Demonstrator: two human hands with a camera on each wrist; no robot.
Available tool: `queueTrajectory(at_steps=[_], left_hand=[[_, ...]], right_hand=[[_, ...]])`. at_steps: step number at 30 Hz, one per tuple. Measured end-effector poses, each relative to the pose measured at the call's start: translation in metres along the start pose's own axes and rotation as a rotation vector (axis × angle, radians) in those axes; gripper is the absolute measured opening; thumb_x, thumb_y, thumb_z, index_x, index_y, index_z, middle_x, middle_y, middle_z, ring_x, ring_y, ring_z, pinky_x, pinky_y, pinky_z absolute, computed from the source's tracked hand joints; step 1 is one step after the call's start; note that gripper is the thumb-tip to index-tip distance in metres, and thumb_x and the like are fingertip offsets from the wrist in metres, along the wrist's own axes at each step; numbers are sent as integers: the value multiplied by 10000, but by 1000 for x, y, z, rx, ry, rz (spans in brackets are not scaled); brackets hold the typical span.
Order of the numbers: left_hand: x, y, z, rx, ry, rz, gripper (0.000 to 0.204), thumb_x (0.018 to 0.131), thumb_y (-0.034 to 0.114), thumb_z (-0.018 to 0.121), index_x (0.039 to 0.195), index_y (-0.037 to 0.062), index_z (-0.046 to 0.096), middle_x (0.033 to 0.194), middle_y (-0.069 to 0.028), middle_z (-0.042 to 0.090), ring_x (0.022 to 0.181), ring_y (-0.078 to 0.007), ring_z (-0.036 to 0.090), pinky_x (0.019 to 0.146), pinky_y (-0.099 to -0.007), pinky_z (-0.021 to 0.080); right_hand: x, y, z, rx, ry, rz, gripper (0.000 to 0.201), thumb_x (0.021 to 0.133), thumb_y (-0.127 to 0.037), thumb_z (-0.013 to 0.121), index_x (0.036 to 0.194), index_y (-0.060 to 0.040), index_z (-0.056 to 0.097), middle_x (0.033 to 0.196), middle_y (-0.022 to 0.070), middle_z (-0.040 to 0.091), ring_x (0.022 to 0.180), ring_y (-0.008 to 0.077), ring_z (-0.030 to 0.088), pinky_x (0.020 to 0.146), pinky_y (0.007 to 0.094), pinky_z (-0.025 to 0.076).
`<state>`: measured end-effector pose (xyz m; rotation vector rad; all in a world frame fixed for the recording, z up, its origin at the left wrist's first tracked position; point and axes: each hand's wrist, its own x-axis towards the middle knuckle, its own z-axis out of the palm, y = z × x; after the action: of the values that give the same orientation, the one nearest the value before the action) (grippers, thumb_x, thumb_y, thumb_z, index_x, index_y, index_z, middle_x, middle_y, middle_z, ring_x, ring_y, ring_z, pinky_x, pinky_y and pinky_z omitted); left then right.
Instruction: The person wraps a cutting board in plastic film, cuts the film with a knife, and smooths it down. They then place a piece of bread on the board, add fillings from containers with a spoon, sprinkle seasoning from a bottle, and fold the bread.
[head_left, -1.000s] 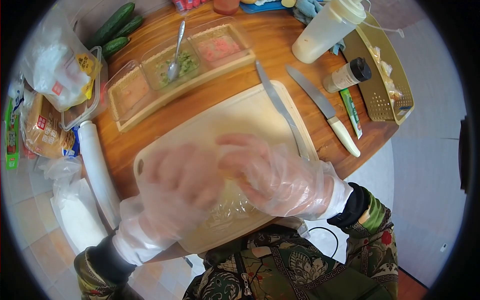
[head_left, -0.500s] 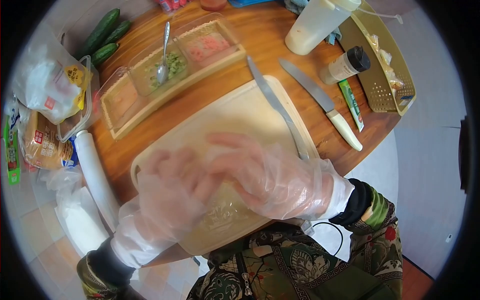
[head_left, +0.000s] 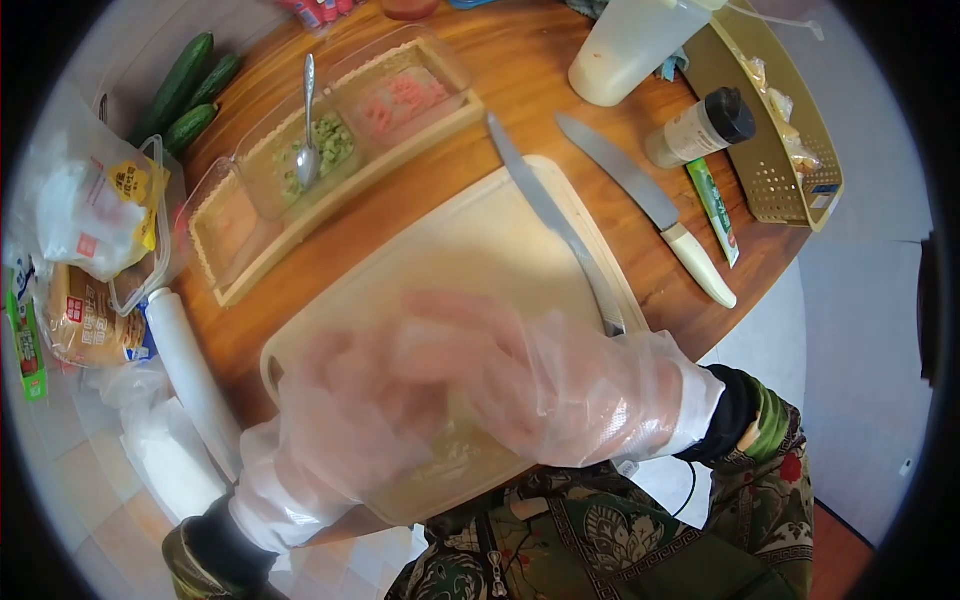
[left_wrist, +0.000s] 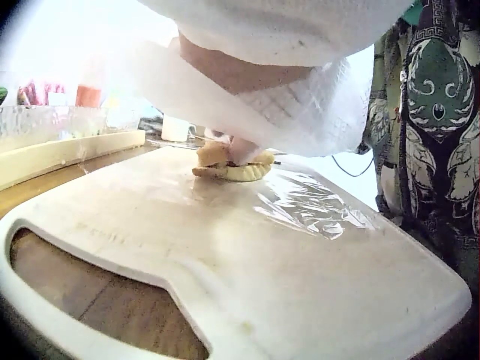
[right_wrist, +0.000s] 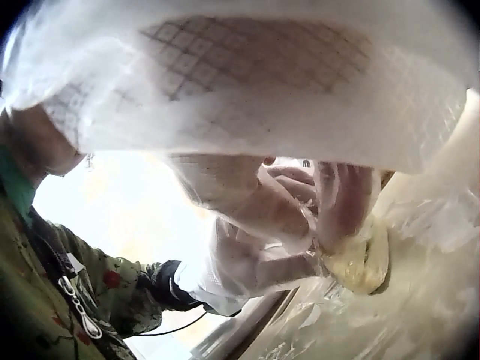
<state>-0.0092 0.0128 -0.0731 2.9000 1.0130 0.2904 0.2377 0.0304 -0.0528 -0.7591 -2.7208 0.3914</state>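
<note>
Both hands wear clear plastic gloves and meet low over the pale cutting board [head_left: 430, 260]. The left hand [head_left: 350, 410] and the right hand [head_left: 570, 380] have bent fingers, blurred in the head view. Between them, a small yellowish bread piece [left_wrist: 232, 172] with a ridged edge lies on the board in the left wrist view. In the right wrist view, fingertips of both hands pinch round the bread piece [right_wrist: 364, 262], hiding part of it. Crumpled clear film [left_wrist: 315, 210] lies beside it on the board.
One knife [head_left: 550, 220] lies along the board's right side, another [head_left: 650, 205] beyond it. A divided tray [head_left: 350, 185] with a spoon stands behind the board. Bottle [head_left: 640, 50], seasoning jar [head_left: 690, 140] and basket [head_left: 760, 190] stand right; wrap roll [head_left: 190, 370] and bags left.
The head view has shifted, so the tray sits further left and the board lower. The hands stay together over the board, with the left fingers more bunched against the right ones.
</note>
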Motion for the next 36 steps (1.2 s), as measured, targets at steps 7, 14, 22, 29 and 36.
queueTrajectory(at_steps=[7,14,22,29,36], left_hand=[[11,-6,-17,31,-143,152,397,721,164,739,1108,221,678,1147,36,688,1170,-259,579,907,-503,417],[13,-6,-15,-6,-116,124,360,701,156,739,1050,233,703,1161,32,695,1144,-265,606,918,-504,415],[13,-4,-16,37,-179,107,332,699,165,727,1023,237,726,1175,36,704,1173,-258,597,956,-519,393],[24,-11,-19,-1,-174,162,273,693,211,649,963,195,689,1080,1,678,1054,-231,646,772,-425,478],[33,-15,-18,-84,-146,215,279,595,224,662,858,141,704,1001,-6,696,959,-206,665,625,-341,460]], right_hand=[[-20,22,-11,626,141,230,612,755,-99,794,1302,58,568,1299,216,624,1030,380,673,747,405,574],[-40,23,-12,319,-22,330,647,745,-90,738,1365,-42,563,1173,211,630,955,352,660,787,434,561],[-38,24,7,212,65,290,520,730,-99,708,1243,-47,639,1084,163,664,946,333,647,767,417,555],[-32,22,10,177,-72,435,309,756,-182,770,1031,-72,682,1034,87,662,946,300,626,738,451,521],[-33,26,16,208,-88,385,219,754,-163,779,934,-72,692,971,91,642,884,276,622,696,429,518]])
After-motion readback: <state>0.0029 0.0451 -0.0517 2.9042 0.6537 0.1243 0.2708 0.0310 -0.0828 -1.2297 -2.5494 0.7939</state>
